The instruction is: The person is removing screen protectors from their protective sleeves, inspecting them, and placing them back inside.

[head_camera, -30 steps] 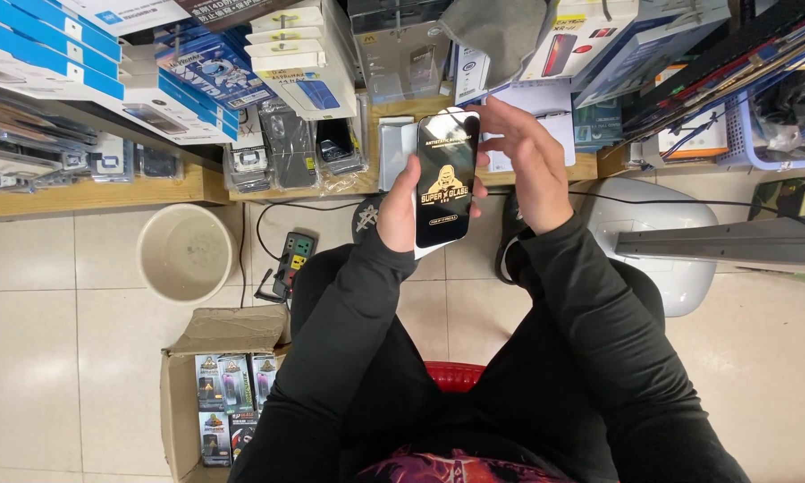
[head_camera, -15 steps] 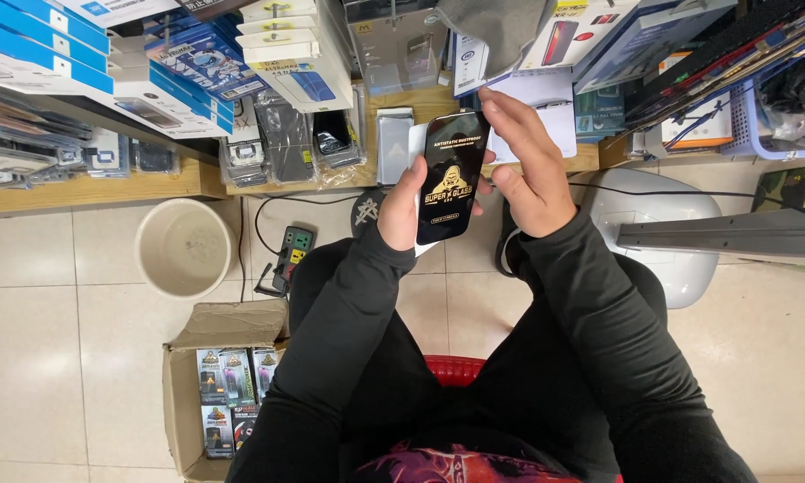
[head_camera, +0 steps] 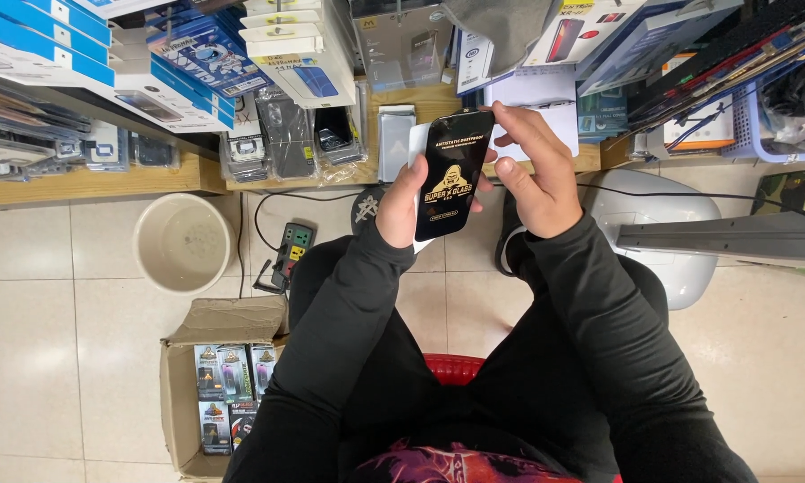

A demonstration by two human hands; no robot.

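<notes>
Fingers of my left hand (head_camera: 402, 207) pinch the black screen-protector sheet (head_camera: 451, 174) along its left edge, held upright before the wooden shelf (head_camera: 89, 183) so its face shows. My right hand (head_camera: 532, 174) curls half open at its right edge, thumb touching, steadying it over the white backing card (head_camera: 416, 143).

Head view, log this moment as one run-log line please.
left hand: holds black packet | right hand: fingers on its edge | below: cardboard box, bucket
</notes>
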